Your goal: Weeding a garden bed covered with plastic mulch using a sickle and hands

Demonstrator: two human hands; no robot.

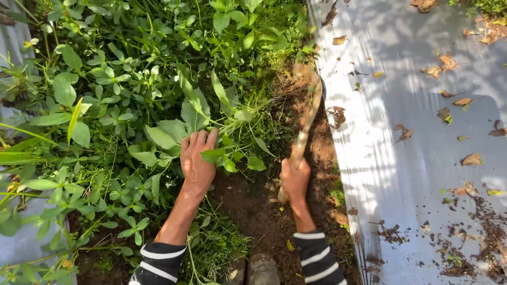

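My left hand (196,161) is closed around the stems of a leafy green weed (193,113) in a thick patch of plants. My right hand (294,179) grips the handle of a long curved blade (309,113), blurred and coated with soil, which reaches up along the edge of the weeds. Bare dark soil (253,203) lies between my two forearms. Both sleeves are striped black and white.
Silver plastic mulch sheet (417,132) covers the raised bed on the right, scattered with dry leaves and soil crumbs. Dense green weeds (105,95) fill the left. Another strip of sheet (21,243) shows at lower left. My shoe tip (262,268) is at the bottom.
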